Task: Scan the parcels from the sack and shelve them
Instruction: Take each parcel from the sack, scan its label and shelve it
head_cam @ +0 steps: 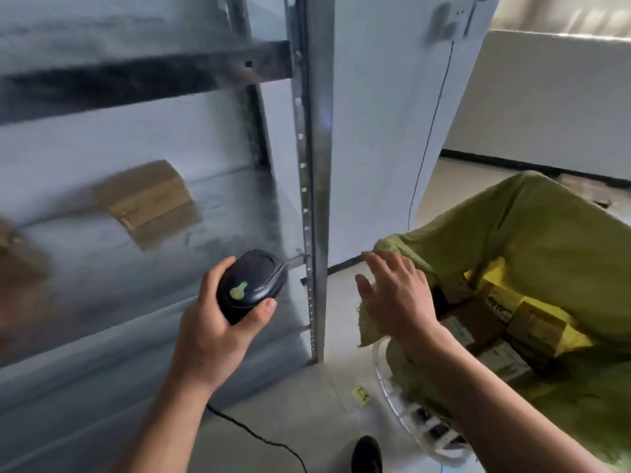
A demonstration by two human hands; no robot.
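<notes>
Parcels [536, 324] lie in the sack [546, 227], just right of and below my right hand [392, 295] — fingers spread, holding nothing, at the near rim. My left hand [211, 329], farther off, grips the scanner [251, 285] (corded). The steel shelf [239, 199] stands left — one box [146, 196] on it.

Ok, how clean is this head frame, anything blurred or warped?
Head view: the shelf and the box on it are smeared by motion blur; the scanner in the left hand, the right hand and the sack read sharper; the post bows, wide-lens distortion; parcels in the sack are shaded.
</notes>
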